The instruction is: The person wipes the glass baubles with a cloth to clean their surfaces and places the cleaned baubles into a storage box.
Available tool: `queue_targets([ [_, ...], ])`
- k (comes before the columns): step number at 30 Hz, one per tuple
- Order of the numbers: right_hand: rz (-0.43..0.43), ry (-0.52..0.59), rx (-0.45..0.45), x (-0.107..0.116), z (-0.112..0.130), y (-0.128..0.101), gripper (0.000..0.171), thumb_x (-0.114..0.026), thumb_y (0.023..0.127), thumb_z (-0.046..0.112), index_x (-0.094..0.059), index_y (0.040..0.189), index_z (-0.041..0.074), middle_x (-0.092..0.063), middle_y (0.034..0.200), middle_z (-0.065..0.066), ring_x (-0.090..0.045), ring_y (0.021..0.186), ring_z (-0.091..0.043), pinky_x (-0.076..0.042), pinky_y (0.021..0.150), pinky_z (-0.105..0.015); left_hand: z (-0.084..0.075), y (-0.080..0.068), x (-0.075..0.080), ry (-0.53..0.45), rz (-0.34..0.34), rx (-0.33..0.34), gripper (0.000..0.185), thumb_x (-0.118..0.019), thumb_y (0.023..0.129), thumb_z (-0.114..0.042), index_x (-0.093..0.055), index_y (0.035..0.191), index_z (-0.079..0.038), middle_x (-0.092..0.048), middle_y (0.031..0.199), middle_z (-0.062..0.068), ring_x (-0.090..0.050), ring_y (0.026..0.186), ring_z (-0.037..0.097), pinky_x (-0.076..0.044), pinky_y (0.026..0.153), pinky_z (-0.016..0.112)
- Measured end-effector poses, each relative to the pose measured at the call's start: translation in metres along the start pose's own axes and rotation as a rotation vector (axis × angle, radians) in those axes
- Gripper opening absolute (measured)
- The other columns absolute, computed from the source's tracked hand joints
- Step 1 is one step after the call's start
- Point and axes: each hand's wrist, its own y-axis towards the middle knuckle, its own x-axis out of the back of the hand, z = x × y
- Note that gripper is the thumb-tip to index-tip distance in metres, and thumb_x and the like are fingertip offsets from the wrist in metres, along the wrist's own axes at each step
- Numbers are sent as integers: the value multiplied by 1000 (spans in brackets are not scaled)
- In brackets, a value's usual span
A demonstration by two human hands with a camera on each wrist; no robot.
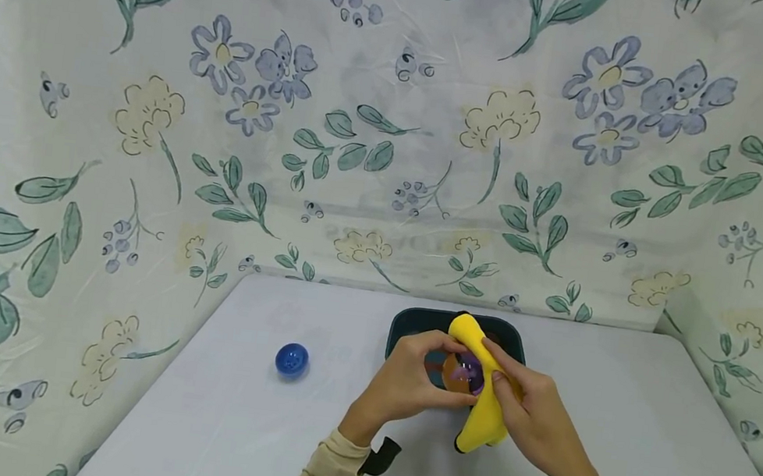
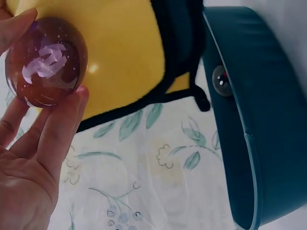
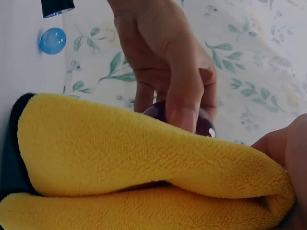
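My left hand (image 1: 407, 382) pinches a glossy amber-and-purple ball (image 1: 463, 373) between thumb and fingers; the ball (image 2: 46, 62) shows close up in the left wrist view, and its dark top (image 3: 158, 111) peeks over the cloth in the right wrist view. My right hand (image 1: 531, 416) grips a folded yellow cloth (image 1: 482, 395) with a black edge and holds it against the ball. The cloth (image 3: 144, 167) fills the lower half of the right wrist view. Both hands hover over the front of a dark teal tray (image 1: 407, 323).
A blue ball (image 1: 292, 360) lies on the white table (image 1: 226, 424) to the left of my hands; it also shows as the blue ball (image 3: 53, 40). A small clear bead (image 2: 222, 80) sits at the tray wall (image 2: 268, 143). Floral fabric (image 1: 395, 114) backs and flanks the table.
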Motion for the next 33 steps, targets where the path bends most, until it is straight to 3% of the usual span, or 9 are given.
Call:
queue_targets([
  [6,42,61,-59,1,-6,2,41,-48,108,8,-54,148,2,-54,74,-3,-54,60,-6,-53,59,-20,-4,0,1,-23,16,-26,50,-93,76,-18,-69,119,-7,-71,122,7,-70,110,21,-62,84,20],
  [10,52,102,-64,2,-10,3,40,-47,109,9,-55,148,1,-52,74,-4,-53,58,-8,-52,57,-21,-4,-1,2,-40,-1,-45,50,-92,77,-17,-68,120,-7,-71,123,7,-69,110,20,-62,85,22],
  [19,73,162,-82,0,-13,5,41,-46,110,11,-52,149,0,-63,86,-9,-57,66,-10,-55,61,-23,0,0,5,-115,-49,-44,52,-92,76,-17,-66,121,-13,-69,122,3,-68,111,17,-64,81,26],
  [26,72,168,-115,-3,-10,3,43,-47,110,13,-50,150,0,-71,114,-18,-59,72,-10,-58,68,-22,0,0,6,-161,-64,-22,54,-90,80,-20,-63,126,-13,-67,126,7,-68,109,20,-64,83,29],
  [30,74,163,-123,-5,-8,3,43,-47,110,13,-49,150,-2,-70,119,-21,-60,74,-10,-59,71,-21,1,-1,7,-140,-90,-2,58,-89,81,-22,-64,133,-15,-65,129,6,-66,111,20,-65,82,28],
  [33,74,159,-127,-6,-7,2,44,-47,109,12,-49,150,-4,-71,113,-20,-60,74,-10,-60,71,-22,2,-2,8,-130,-107,23,57,-89,82,-23,-66,134,-16,-64,128,5,-65,110,19,-64,82,28],
])
